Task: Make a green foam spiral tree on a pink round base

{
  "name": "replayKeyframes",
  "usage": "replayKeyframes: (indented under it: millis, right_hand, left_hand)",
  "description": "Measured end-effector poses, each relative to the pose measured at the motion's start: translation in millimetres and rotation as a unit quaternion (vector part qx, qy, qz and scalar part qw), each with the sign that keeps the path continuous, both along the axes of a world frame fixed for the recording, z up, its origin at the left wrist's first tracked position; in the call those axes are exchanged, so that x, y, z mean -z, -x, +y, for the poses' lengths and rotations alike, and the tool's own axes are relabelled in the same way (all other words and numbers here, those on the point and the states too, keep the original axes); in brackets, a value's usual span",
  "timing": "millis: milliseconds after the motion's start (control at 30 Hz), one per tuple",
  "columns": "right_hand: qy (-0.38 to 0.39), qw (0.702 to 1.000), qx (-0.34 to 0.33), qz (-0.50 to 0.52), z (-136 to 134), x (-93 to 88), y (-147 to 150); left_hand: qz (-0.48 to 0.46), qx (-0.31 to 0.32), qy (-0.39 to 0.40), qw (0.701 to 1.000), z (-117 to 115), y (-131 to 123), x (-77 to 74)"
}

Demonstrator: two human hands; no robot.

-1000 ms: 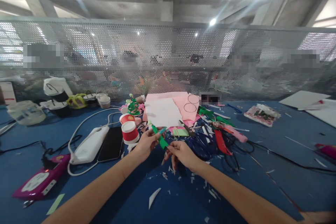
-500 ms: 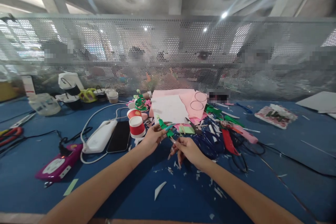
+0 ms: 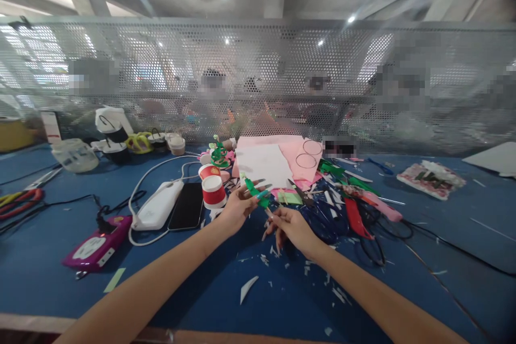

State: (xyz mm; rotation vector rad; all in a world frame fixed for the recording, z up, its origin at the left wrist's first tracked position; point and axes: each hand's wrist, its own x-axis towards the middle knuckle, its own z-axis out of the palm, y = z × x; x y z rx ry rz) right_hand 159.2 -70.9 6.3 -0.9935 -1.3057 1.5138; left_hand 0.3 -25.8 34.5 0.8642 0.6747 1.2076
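My left hand pinches a small green paper strip piece with a pale tip, held slanting above the table. Close beside it, my right hand has thumb and forefinger pressed on the lower end, which looks like a thin pale stick; its other fingers curl below. Behind the hands lies a white sheet on pink sheets. A similar green curled paper piece stands upright at the back, near red and white paper cups.
On the left are a black phone, a white power bank and a purple power strip. A pink glue gun, blue-handled scissors and a black cord lie right. Paper scraps litter the blue table.
The whole view has shifted slightly. Both hands keep hold of the green paper piece, which shows little change in position between them.
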Motion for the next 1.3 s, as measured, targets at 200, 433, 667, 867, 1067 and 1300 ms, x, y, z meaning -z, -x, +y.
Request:
replayKeyframes:
  millis: [200,433,667,867,1067,1300]
  right_hand:
    - [-0.008,1.000,-0.006,-0.009,0.8,2.9,-0.6]
    - [-0.008,1.000,0.014,0.001,0.4,1.9,-2.2]
    - [-0.016,0.999,-0.008,-0.044,-1.0,2.2,-0.6]
    - [-0.018,0.996,-0.020,-0.081,-2.3,4.1,-1.2]
    - [-0.021,0.996,-0.041,-0.071,-3.1,2.1,-1.4]
    - [0.006,0.999,-0.035,-0.038,-3.4,0.7,0.0]
  left_hand:
    - [-0.001,-0.012,-0.008,1.000,-2.2,-3.6,-0.3]
    - [-0.045,0.014,0.001,0.999,4.3,0.6,3.4]
    - [-0.045,-0.029,0.010,0.998,4.2,-1.1,3.8]
    - [-0.049,-0.052,-0.003,0.997,1.2,-4.5,-0.9]
    - [-0.044,-0.058,0.006,0.997,3.2,-2.8,2.5]
    - [-0.059,-0.034,0.031,0.997,7.1,3.4,-2.0]
